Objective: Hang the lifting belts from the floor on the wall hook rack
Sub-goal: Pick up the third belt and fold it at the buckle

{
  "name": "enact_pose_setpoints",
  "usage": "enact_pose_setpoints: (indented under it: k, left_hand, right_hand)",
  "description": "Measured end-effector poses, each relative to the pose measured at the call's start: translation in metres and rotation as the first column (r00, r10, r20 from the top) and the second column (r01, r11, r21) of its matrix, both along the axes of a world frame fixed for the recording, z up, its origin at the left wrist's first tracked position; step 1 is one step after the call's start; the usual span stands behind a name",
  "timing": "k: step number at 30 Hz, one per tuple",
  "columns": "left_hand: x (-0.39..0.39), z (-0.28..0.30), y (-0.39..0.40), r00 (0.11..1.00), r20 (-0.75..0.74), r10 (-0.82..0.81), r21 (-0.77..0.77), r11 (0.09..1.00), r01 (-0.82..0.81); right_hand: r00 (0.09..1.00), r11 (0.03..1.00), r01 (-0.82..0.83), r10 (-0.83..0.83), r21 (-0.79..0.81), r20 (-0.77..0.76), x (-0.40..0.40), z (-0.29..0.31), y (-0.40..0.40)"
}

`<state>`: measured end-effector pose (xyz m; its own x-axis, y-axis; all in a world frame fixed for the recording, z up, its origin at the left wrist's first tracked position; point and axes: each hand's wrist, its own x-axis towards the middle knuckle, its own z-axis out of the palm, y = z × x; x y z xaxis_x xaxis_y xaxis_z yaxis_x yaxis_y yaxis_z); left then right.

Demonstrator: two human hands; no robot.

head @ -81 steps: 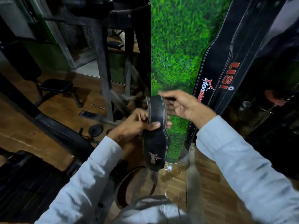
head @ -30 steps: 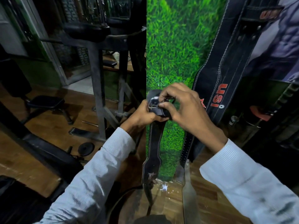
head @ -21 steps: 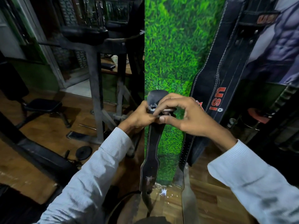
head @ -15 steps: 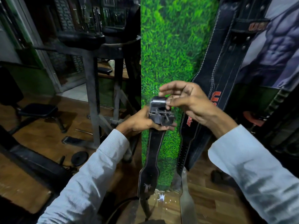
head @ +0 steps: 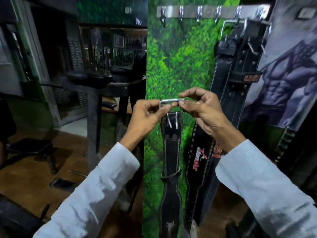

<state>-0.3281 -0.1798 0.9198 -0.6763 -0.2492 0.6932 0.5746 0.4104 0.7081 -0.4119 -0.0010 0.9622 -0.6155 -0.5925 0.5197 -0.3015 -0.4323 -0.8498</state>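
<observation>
A black lifting belt (head: pixel 171 152) hangs straight down in front of the green grass-print wall panel (head: pixel 180 66). Its metal buckle (head: pixel 169 102) is pinched from both sides: my left hand (head: pixel 145 119) holds the left end, my right hand (head: pixel 204 112) the right end. The two prongs point down over the leather. High above, a metal hook rack (head: pixel 209 12) crosses the panel, its left hooks bare. A second black belt (head: pixel 223 86) with red lettering hangs from the rack's right hooks, just right of my hands.
A grey machine frame with a black pad (head: pixel 92 79) stands to the left. A low black bench (head: pixel 29 146) sits on the wooden floor (head: pixel 34 169). A muscle poster (head: pixel 288 74) covers the wall at right.
The belt has risen and its buckle frame is now flipped up and held by both hands. My view has tilted upward, bringing the hook rack into sight.
</observation>
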Motion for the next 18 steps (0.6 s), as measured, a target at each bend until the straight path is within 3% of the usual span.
enact_pose_setpoints:
  k: [2,5,8,10,12,14,18]
  left_hand:
    - [-0.019,0.027,-0.001,0.994,-0.068,0.089,0.027,0.996,-0.087]
    - [-0.047,0.074,-0.002,0.979,-0.146,0.140,0.064,0.989,-0.132]
    - [-0.073,0.127,0.003,0.959,-0.215,0.186,-0.001,0.982,-0.191]
    - [-0.084,0.163,0.010,0.938,-0.272,0.214,-0.039,0.972,-0.233]
    - [-0.095,0.195,0.018,0.903,-0.331,0.274,-0.104,0.941,-0.323]
    - [-0.108,0.223,0.024,0.871,-0.363,0.332,-0.219,0.878,-0.426]
    - [-0.136,0.260,0.026,0.822,-0.322,0.471,-0.365,0.739,-0.566]
  right_hand:
    - [0.975,0.987,0.153,-0.157,-0.043,-0.154,-0.004,0.023,-0.002]
    - [0.853,0.912,0.389,-0.410,-0.128,-0.324,-0.014,0.065,-0.003]
    - [0.684,0.806,0.544,-0.588,-0.234,-0.432,-0.030,0.107,-0.002]
    - [0.500,0.704,0.634,-0.689,-0.321,-0.525,-0.048,0.134,-0.001]
    - [0.290,0.592,0.701,-0.746,-0.397,-0.600,-0.067,0.161,0.001]
    - [0.169,0.516,0.750,-0.754,-0.414,-0.635,-0.086,0.185,0.005]
    - [0.109,0.413,0.854,-0.736,-0.316,-0.668,-0.117,0.219,0.006]
